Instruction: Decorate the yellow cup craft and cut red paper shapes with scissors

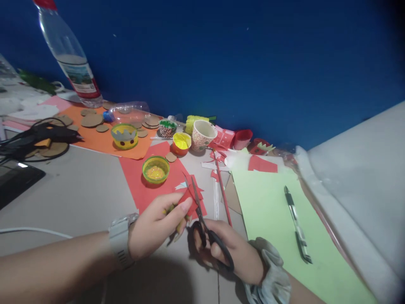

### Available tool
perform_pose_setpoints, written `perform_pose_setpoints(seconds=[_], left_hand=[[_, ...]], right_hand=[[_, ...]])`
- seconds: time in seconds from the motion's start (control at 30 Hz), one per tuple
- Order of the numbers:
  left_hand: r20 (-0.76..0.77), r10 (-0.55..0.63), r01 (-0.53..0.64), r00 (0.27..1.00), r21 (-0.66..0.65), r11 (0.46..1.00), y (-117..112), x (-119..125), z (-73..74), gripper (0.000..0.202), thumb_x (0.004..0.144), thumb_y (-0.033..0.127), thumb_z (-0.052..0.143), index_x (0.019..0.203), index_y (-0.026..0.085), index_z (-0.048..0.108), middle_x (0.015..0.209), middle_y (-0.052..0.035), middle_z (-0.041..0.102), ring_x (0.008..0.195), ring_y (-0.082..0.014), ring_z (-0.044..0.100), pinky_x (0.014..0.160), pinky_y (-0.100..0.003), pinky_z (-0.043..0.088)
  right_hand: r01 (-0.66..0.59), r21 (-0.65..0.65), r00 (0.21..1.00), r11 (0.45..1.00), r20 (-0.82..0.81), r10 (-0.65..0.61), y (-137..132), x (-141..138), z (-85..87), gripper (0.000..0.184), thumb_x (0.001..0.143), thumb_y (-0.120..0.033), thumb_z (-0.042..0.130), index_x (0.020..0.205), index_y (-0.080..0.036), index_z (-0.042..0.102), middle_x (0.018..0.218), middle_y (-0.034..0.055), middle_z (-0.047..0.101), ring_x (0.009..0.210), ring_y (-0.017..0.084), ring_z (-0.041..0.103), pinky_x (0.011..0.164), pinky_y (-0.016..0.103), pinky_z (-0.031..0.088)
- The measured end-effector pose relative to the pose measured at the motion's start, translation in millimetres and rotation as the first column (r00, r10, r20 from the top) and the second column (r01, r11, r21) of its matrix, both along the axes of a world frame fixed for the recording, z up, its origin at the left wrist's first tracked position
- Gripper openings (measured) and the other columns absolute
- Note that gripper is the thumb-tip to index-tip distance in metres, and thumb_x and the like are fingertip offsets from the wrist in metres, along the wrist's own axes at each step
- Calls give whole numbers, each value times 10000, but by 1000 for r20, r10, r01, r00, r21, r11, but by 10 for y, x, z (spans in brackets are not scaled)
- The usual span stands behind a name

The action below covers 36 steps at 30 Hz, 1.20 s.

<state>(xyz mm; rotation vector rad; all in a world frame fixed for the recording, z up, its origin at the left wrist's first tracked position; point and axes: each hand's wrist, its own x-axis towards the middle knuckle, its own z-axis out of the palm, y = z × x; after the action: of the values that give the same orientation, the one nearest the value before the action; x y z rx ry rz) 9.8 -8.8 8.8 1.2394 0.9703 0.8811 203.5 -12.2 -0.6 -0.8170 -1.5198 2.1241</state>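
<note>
My left hand (156,226), with a pale watch on the wrist, pinches a small piece of red paper (187,198) between thumb and fingers. Something yellowish shows under the same fingers, too hidden to name. My right hand (226,251), with a grey scrunchie at the wrist, grips black-handled scissors (205,226). The scissor blades are parted and point up and away, touching the red piece. Both hands hover over a grey table (79,194), just in front of a red paper sheet (139,185).
A light green sheet (272,211) with a pen (297,223) lies right. A red stick (221,185), a yellow-green bowl (155,169), paper cups, cardboard discs on orange paper (104,141), a black glue gun (47,135) and a tall bottle (71,59) stand behind. A blue wall backs the table.
</note>
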Motion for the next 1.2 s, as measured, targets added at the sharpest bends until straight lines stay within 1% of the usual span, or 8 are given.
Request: perform_pose_setpoints(seconds=[0.1, 0.3, 0.43, 0.57, 0.67, 0.83, 0.93, 1.2], left_hand=[[4, -14, 14, 1000, 2, 1000, 2, -5, -7, 457, 981, 414, 391, 599, 172, 456, 503, 56, 456, 428, -54, 359, 421, -191, 277], [-11, -12, 12, 1000, -11, 1000, -6, -10, 5, 473, 985, 407, 384, 579, 172, 451, 482, 63, 421, 426, -56, 356, 434, -194, 290], [3, -20, 20, 1000, 6, 1000, -3, -10, -14, 461, 985, 415, 387, 599, 172, 452, 504, 56, 451, 437, -58, 376, 435, -192, 291], [-5, -11, 11, 1000, -5, 1000, 2, -6, -25, 458, 987, 421, 382, 607, 174, 451, 511, 51, 460, 443, -62, 386, 437, -197, 288], [-17, -7, 7, 1000, -13, 1000, -1, -6, -16, 460, 987, 419, 381, 604, 175, 455, 504, 54, 450, 438, -64, 375, 437, -203, 285], [-34, -7, 7, 999, 5, 1000, -8, -9, 11, 464, 984, 396, 390, 580, 174, 454, 495, 56, 437, 437, -63, 358, 438, -207, 276], [-45, -22, 23, 999, 13, 1000, -8, -11, 17, 473, 985, 394, 385, 574, 173, 458, 501, 52, 443, 449, -65, 372, 453, -207, 287], [-43, -63, 62, 997, -20, 998, 2, -4, 27, 471, 978, 408, 377, 574, 179, 454, 487, 57, 423, 436, -69, 358, 458, -211, 295]], right_hand=[[18, 4, 1000, 1000, 0, -18, -4, -2, 6, 570, 784, -707, 596, 779, -148, 490, 617, -18, 465, 504, 84, 412, 470, 210, 351], [15, 0, 1000, 1000, 0, -15, -5, 2, -11, 567, 780, -703, 605, 769, -148, 489, 609, -23, 458, 502, 83, 412, 468, 204, 355], [28, 3, 1000, 1000, 3, -28, -16, -6, 4, 564, 790, -701, 596, 777, -148, 485, 608, -29, 451, 504, 78, 392, 469, 202, 335], [27, 14, 999, 1000, 20, -28, -22, -14, 29, 574, 793, -719, 573, 776, -152, 482, 616, -28, 453, 515, 81, 392, 474, 206, 330], [28, 6, 1000, 1000, 13, -28, -27, -18, 27, 574, 788, -720, 577, 774, -155, 477, 610, -30, 449, 510, 83, 391, 478, 212, 339], [51, 10, 999, 999, 5, -51, -23, -22, 20, 561, 792, -710, 582, 765, -158, 485, 609, -31, 445, 503, 85, 382, 468, 211, 317], [54, 24, 998, 998, 15, -54, -17, -22, 23, 567, 787, -713, 587, 758, -155, 487, 605, -30, 448, 504, 84, 381, 475, 212, 317], [71, -11, 997, 997, 8, -71, -42, -26, 36, 575, 782, -718, 588, 774, -151, 493, 617, -28, 446, 496, 75, 376, 455, 202, 308]])
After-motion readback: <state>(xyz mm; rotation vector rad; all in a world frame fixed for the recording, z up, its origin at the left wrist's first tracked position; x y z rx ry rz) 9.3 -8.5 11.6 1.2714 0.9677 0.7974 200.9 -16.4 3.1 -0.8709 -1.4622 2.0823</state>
